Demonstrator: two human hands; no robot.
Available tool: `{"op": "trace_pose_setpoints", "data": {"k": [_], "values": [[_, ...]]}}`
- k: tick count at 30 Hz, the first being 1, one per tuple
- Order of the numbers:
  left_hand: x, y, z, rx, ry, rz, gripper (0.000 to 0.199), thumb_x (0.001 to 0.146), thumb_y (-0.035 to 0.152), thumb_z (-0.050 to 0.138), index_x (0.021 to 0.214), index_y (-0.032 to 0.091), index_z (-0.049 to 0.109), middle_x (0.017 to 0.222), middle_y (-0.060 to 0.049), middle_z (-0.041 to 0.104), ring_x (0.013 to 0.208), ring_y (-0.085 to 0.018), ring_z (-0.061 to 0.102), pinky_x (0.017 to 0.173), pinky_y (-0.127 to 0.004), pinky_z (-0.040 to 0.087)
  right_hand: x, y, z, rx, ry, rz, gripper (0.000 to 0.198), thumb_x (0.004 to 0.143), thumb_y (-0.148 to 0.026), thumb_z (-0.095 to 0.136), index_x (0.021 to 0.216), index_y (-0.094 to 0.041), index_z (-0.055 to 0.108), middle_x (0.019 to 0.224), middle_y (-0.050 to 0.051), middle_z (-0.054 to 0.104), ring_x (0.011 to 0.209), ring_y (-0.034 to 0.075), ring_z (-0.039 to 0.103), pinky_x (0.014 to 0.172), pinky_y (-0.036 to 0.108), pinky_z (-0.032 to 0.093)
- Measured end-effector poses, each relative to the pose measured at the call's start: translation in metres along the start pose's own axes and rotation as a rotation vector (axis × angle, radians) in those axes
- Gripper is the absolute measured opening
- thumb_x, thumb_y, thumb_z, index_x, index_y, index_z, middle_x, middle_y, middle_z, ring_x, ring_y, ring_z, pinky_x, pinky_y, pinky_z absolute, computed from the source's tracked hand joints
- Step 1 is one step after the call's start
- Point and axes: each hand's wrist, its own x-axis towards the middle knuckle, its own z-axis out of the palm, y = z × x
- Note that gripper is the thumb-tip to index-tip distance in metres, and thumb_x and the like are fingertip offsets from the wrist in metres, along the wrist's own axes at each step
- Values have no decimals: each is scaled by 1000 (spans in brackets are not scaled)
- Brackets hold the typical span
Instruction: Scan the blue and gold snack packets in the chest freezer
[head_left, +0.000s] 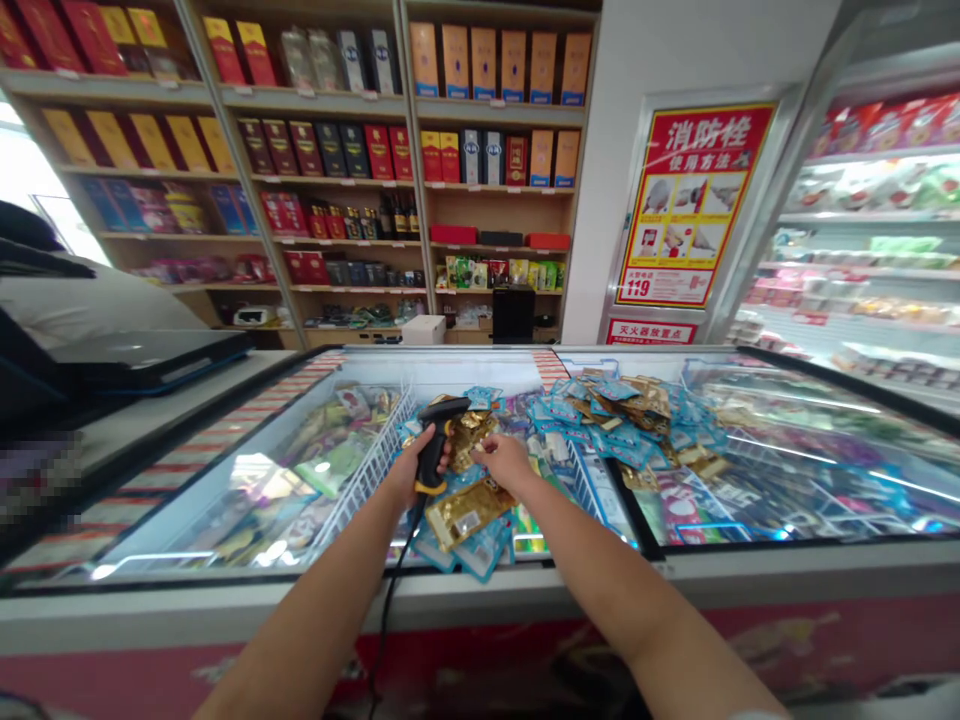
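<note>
My left hand (417,458) is wrapped round the grip of a black and yellow barcode scanner (433,455), its head tilted over the pile and its cord hanging down toward me. Just right of it, my right hand (504,462) has its fingers curled together above gold packets (466,448); what they pinch, if anything, I cannot make out. Below the right hand lies a long gold packet (465,512) with a white label facing up. Blue and white packets (480,548) stick out underneath it, on the freezer's glass top.
A larger heap of blue and gold packets (630,410) lies on the glass to the right. White wire baskets (367,478) and frozen goods show inside the chest freezer (247,592). A counter with a dark device (150,360) stands left; boxed goods fill shelves (330,180) behind.
</note>
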Motion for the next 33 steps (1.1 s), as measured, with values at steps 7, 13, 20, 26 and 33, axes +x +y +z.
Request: {"op": "trace_pose_setpoints", "data": {"k": [7, 13, 20, 26, 33], "values": [[-4, 1, -2, -206, 31, 68, 24, 89, 35, 56, 91, 11, 59, 66, -2, 56, 49, -6, 50, 40, -13, 42, 1, 4, -2, 41, 211, 90, 10, 84, -28, 56, 87, -20, 62, 80, 4, 67, 76, 19, 61, 69, 28, 41], [-10, -5, 8, -65, 99, 68, 26, 86, 38, 60, 79, 12, 57, 62, -2, 57, 45, -7, 50, 38, -15, 41, 10, 18, -18, 253, 235, 200, 2, 77, -22, 56, 78, -21, 54, 67, 0, 62, 67, 18, 61, 64, 28, 46], [-8, -7, 5, -7, 55, 107, 28, 86, 39, 59, 77, 12, 58, 60, -2, 58, 44, -7, 51, 40, -16, 41, -2, 32, -26, 585, 309, 108, 10, 74, -30, 55, 78, -24, 48, 54, -5, 57, 53, 17, 60, 54, 28, 49], [-9, -7, 6, -20, 45, 132, 24, 86, 36, 59, 80, 12, 59, 61, -2, 59, 44, -7, 51, 40, -15, 40, -9, 25, -28, 509, 340, 122, 9, 74, -29, 55, 76, -24, 49, 57, -2, 59, 54, 19, 61, 54, 29, 48], [-9, -7, 4, 52, 16, 78, 36, 89, 41, 52, 72, 11, 59, 55, -3, 55, 42, -8, 48, 38, -16, 37, -6, 27, -27, 545, 331, 122, 8, 75, -28, 55, 76, -23, 49, 55, -2, 60, 53, 19, 63, 52, 29, 48]]}}
